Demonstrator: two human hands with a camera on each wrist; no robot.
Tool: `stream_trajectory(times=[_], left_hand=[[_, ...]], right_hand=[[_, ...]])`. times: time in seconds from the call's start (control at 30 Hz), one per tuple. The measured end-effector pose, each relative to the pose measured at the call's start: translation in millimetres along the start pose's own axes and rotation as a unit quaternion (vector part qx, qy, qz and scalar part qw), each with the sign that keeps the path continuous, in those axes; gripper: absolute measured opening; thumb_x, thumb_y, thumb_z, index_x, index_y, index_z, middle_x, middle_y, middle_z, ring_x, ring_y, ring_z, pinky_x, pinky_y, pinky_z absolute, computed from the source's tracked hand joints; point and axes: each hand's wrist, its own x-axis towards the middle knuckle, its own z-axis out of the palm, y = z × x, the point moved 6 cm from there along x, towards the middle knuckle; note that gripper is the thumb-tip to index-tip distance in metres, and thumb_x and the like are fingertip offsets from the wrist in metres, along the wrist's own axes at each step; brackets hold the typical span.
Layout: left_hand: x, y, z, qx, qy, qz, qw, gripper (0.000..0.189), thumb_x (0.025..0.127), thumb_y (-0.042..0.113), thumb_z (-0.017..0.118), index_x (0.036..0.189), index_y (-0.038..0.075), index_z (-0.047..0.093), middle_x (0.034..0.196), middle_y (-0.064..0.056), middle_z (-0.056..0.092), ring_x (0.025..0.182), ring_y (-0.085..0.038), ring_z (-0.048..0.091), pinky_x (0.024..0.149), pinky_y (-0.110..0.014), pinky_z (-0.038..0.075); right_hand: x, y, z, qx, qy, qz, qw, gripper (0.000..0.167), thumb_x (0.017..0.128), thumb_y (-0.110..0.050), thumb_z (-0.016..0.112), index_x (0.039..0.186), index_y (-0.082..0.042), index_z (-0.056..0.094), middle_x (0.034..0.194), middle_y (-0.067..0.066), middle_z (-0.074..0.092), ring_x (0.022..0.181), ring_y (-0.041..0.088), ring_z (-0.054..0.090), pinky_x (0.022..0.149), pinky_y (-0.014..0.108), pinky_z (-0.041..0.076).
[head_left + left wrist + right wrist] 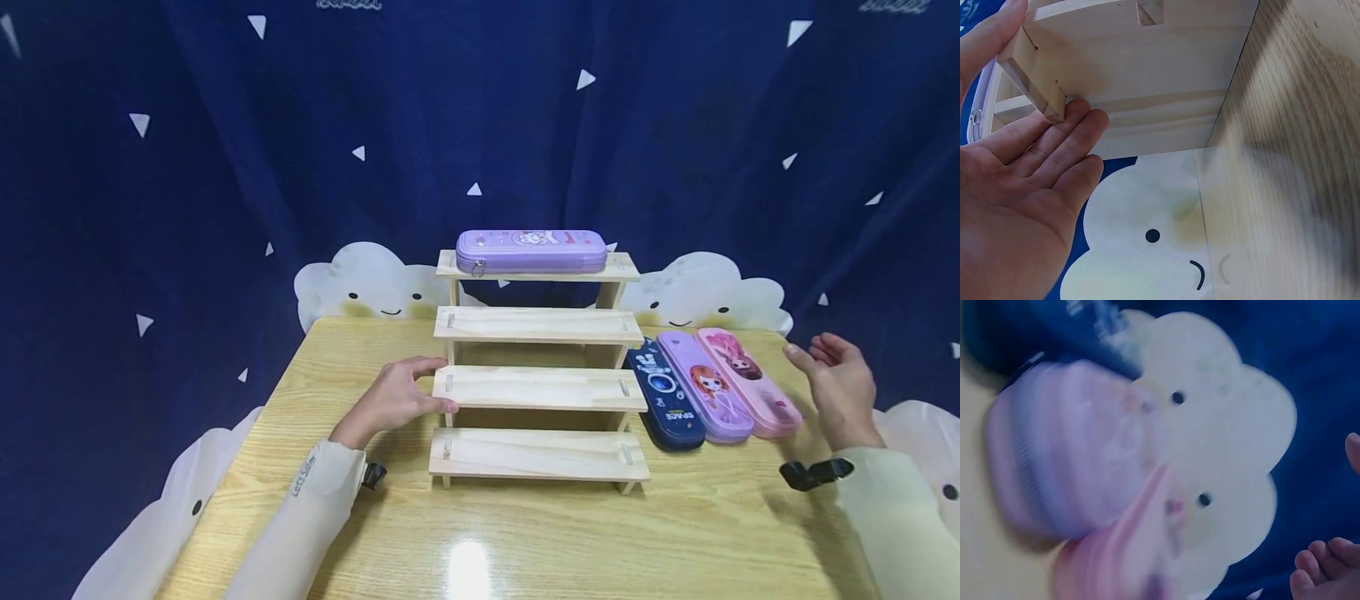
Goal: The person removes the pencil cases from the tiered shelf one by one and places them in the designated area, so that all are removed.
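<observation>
Left grip [396, 395] pinches the wooden rack [538, 388], centre frame; right grip [842, 392], empty and loose, hangs near the pink case [750, 384], right of centre. I'd steady the rack lightly, take the case by its sides.

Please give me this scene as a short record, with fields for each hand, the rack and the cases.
Left hand: grips the left side of the wooden rack
Right hand: holds nothing, right of the pink case
Rack: four tiers
Top tier: lilac case
Table, right of rack: navy case, purple case, pink case, side by side
</observation>
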Motion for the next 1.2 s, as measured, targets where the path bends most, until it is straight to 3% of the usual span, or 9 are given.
stream_trajectory(times=[0.17, 0.3, 0.43, 0.57, 0.77, 1.2], left_hand=[[-1.0, 0.1, -0.8, -0.001, 0.000, -0.002, 1.0000, 0.085, 0.069, 0.050, 0.090, 0.141, 0.016, 0.060, 0.148, -0.009, 0.059, 0.140, -0.033, 0.052, 0.119, -0.055, 0.040], [-1.4, 0.0, -1.5, -0.009, 0.001, -0.008, 0.9999, 0.082, 0.070, 0.044, 0.091, 0.141, 0.016, 0.060, 0.147, -0.009, 0.060, 0.139, -0.033, 0.053, 0.119, -0.055, 0.040], [-1.5, -0.8, -0.7, -0.014, -0.002, -0.011, 0.9998, 0.084, 0.070, 0.046, 0.091, 0.141, 0.016, 0.060, 0.147, -0.009, 0.060, 0.140, -0.033, 0.052, 0.119, -0.055, 0.039], [-1.2, -0.2, 0.5, -0.014, -0.007, -0.010, 0.9998, 0.086, 0.069, 0.050, 0.090, 0.142, 0.016, 0.059, 0.148, -0.009, 0.059, 0.141, -0.033, 0.051, 0.120, -0.055, 0.038], [-1.0, 0.9, -1.2, -0.015, 0.001, -0.009, 0.9998, 0.082, 0.071, 0.042, 0.091, 0.142, 0.014, 0.060, 0.147, -0.009, 0.060, 0.141, -0.033, 0.051, 0.120, -0.055, 0.038], [-1.8, 1.3, -1.0, -0.015, -0.003, -0.011, 0.9998, 0.085, 0.069, 0.048, 0.091, 0.142, 0.016, 0.060, 0.147, -0.008, 0.059, 0.141, -0.032, 0.052, 0.120, -0.054, 0.039]], right_hand=[[-4.7, -48, 0, 0.080, 0.012, -0.080, 0.9935, 0.071, 0.095, -0.021, 0.070, 0.157, -0.022, 0.035, 0.141, -0.021, 0.048, 0.135, -0.001, 0.043, 0.120, 0.010, 0.029], [-6.2, -92, 0, 0.084, -0.018, -0.178, 0.9803, 0.072, 0.096, -0.014, 0.068, 0.158, -0.017, 0.032, 0.146, -0.015, 0.047, 0.138, 0.003, 0.042, 0.120, 0.009, 0.029], [-7.7, -133, 2, 0.077, -0.044, -0.239, 0.9670, 0.072, 0.097, -0.012, 0.067, 0.159, -0.015, 0.030, 0.153, -0.010, 0.045, 0.140, 0.006, 0.040, 0.121, 0.010, 0.028], [-11.7, -171, 7, 0.067, -0.062, -0.266, 0.9597, 0.073, 0.097, -0.014, 0.067, 0.159, -0.019, 0.030, 0.161, -0.005, 0.040, 0.146, 0.006, 0.038, 0.123, 0.011, 0.025], [-17.7, -220, 25, 0.071, -0.101, -0.289, 0.9492, 0.073, 0.098, -0.018, 0.067, 0.160, -0.024, 0.029, 0.165, -0.004, 0.035, 0.152, 0.009, 0.032, 0.126, 0.014, 0.020], [-35.6, -261, 82, 0.073, -0.186, -0.335, 0.9205, 0.077, 0.095, -0.017, 0.071, 0.159, -0.019, 0.030, 0.165, 0.004, 0.035, 0.152, 0.017, 0.033, 0.126, 0.021, 0.027]])
